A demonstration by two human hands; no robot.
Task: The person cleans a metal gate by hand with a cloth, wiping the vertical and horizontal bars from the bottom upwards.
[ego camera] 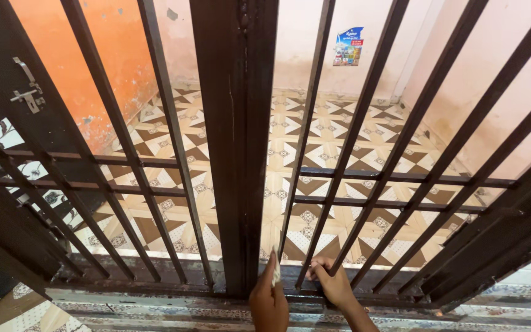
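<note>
- The left hand (pixel 269 302) is at the bottom of the view, its fingers pinched on a small pale strip (pixel 275 270) that stands upright just beside the foot of the wide central post (pixel 235 147).
- What the strip is made of is too small to tell.
- The right hand (pixel 332 284) is just beside the left one, fingers curled shut around the base of a thin slanted bar (pixel 339 261), close above the bottom rail (pixel 155 289).
- The dark brown metal gate (pixel 124 141) fills the view, with slim upright bars and two thin cross rails (pixel 401 179) at mid height.
- A metal latch (pixel 27 92) is fixed on the left frame.
- Beyond the bars lies a patterned tile floor (pixel 321 147) in brown and cream.
- Farthest off are an orange wall (pixel 87 55) to the left and a pale wall with a small poster (pixel 348 46).
</note>
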